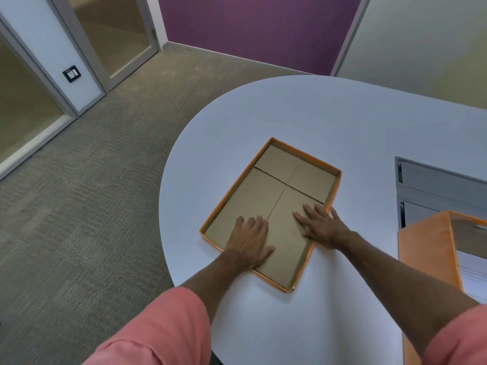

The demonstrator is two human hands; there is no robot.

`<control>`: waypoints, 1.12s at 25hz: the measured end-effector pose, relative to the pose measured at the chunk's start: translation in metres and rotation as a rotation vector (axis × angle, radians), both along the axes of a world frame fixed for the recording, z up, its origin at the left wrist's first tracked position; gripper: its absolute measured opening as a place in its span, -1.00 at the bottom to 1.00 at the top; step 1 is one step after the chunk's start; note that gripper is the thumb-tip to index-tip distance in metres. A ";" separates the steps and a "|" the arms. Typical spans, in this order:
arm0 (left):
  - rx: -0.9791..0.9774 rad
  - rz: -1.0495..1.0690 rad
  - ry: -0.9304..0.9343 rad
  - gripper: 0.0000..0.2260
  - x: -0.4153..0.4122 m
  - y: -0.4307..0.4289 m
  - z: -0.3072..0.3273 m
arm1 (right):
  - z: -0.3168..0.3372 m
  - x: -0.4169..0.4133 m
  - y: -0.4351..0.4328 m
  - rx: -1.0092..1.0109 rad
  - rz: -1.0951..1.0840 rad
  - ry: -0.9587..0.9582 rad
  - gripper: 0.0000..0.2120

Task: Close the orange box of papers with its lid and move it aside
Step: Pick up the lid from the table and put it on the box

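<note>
1. Here, white table (303, 122) with a rounded left end, bearing the lid and both hands; grey-green carpet beyond its left edge.
2. At the table's right edge, orange box (427, 248), open on top, with white papers (471, 275) showing inside; cut off by the frame, well apart from the lid.
3. Near the table's rounded left end, lid (279, 180) lying upside down, brown cardboard inside facing up, orange rim all round, set at a slant to the table's edge.
4. Inside the lid's near half, left hand (250, 241) pressed flat and palm down, fingers spread, gripping nothing.
5. Across the lid's right rim, right hand (324, 225) also flat and open, fingertips on the cardboard inside, little finger over the rim toward the table, holding nothing.
6. Pink sleeves on both upper arms at the bottom of the view.
</note>
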State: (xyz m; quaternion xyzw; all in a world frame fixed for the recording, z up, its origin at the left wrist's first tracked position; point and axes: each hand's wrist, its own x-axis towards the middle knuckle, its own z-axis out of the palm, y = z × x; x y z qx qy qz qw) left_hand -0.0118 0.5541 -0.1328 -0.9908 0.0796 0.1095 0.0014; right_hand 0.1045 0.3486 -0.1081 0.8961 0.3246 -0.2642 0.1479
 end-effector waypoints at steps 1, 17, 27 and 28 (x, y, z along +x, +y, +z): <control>-0.008 0.001 -0.023 -0.35 0.003 0.004 0.001 | 0.001 -0.002 -0.002 0.085 -0.052 -0.003 -0.38; -0.869 0.808 0.282 -0.38 0.060 0.075 0.024 | -0.019 -0.012 0.011 0.859 -1.413 0.111 -0.47; -1.132 0.915 0.275 -0.40 0.056 0.049 0.053 | 0.018 -0.009 -0.033 1.261 -1.303 0.137 -0.39; -1.148 0.901 0.267 -0.40 0.056 0.043 0.062 | 0.027 -0.008 -0.041 1.280 -1.285 0.141 -0.38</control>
